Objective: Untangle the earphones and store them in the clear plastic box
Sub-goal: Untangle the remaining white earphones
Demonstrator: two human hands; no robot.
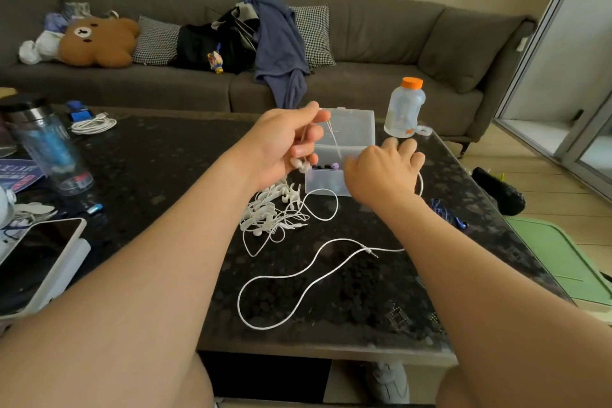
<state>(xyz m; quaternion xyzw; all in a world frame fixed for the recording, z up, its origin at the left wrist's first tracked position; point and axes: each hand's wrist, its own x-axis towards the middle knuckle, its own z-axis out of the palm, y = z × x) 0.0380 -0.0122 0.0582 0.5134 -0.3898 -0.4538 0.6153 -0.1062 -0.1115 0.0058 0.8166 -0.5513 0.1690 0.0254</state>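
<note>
The left hand (281, 146) pinched a thin cord with white earbuds (300, 165) dangling, above the tangled earphones (271, 212) on the black table (165, 159). The right hand (384, 172), fingers spread, covered the near right corner of the open clear plastic box (351, 129); its grip could not be told

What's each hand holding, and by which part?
Left hand pinches an earphone cord just above its earbuds. Right hand: cannot tell, grip hidden.

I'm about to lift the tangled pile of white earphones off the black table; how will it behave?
Probably floppy: the tangled pile of white earphones lies in slack thin loops. Likely light but snag-prone, as its wires cross repeatedly. The strand in the left hand hangs limp.
</note>
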